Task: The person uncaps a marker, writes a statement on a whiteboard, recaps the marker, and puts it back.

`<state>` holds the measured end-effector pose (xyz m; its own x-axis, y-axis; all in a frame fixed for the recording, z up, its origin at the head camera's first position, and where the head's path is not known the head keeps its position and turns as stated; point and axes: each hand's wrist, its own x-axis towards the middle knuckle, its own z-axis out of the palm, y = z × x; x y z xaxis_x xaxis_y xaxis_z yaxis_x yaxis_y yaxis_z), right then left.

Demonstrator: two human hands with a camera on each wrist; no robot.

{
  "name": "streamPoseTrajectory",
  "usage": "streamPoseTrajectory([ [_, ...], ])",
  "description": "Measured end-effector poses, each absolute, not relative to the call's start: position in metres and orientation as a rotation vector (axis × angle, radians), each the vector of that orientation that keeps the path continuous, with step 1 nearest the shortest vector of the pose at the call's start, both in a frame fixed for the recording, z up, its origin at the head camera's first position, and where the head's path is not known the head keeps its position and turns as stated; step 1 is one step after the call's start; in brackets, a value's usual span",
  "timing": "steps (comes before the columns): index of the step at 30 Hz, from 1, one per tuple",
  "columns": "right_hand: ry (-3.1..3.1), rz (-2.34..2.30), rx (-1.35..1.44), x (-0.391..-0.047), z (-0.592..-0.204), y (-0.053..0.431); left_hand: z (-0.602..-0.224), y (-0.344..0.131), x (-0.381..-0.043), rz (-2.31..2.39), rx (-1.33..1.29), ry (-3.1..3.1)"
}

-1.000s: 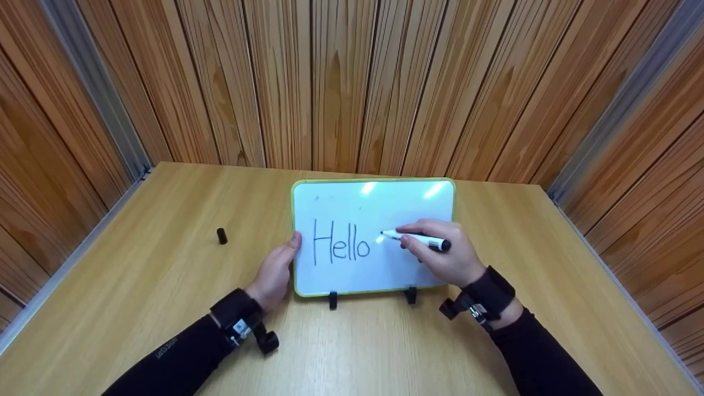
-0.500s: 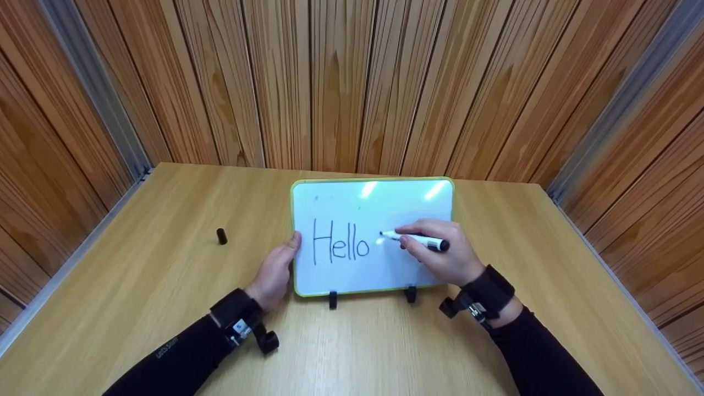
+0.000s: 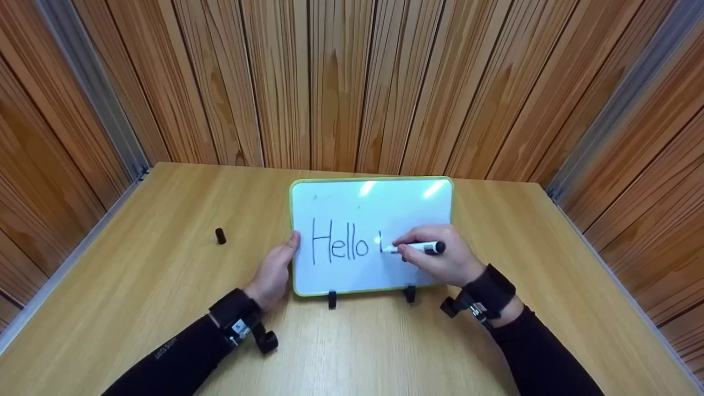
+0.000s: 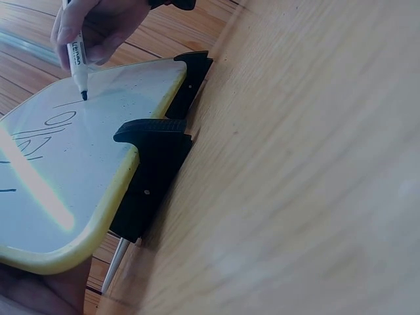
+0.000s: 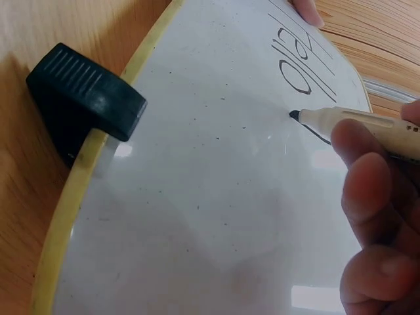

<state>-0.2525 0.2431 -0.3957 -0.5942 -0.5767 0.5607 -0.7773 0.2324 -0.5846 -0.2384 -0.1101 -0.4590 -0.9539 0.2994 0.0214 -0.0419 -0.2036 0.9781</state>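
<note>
A small whiteboard (image 3: 330,280) with a yellow-green rim leans back in a black stand (image 4: 154,174). My left hand (image 3: 271,278) holds its left edge, thumb at the front rim and the other fingers hidden behind. My right hand (image 3: 448,258) pinches a white marker (image 3: 421,247) with a black end. In the right wrist view the marker's black tip (image 5: 294,115) meets the board at the end of a short stroke (image 5: 315,133). "Hello" (image 3: 341,245) stands in black to the left of that stroke.
A black marker cap (image 3: 220,236) lies on the wooden table (image 3: 181,264), left of the board. Wood-panelled walls (image 3: 330,82) close in the back and both sides. Two black stand feet (image 3: 332,300) jut out below the board's lower rim.
The right hand has moved the marker down a little, and a short vertical black stroke now shows after "Hello". The left hand keeps its hold on the board's edge.
</note>
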Motion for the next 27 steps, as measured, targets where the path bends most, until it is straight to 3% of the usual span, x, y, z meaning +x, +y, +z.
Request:
streamPoseTrajectory([
  [27, -2.139, 1.208, 1.128, -0.2520, -0.3919, 0.2422, -0.4597, -0.1103, -0.2386, 2.255, 0.335, 1.833],
])
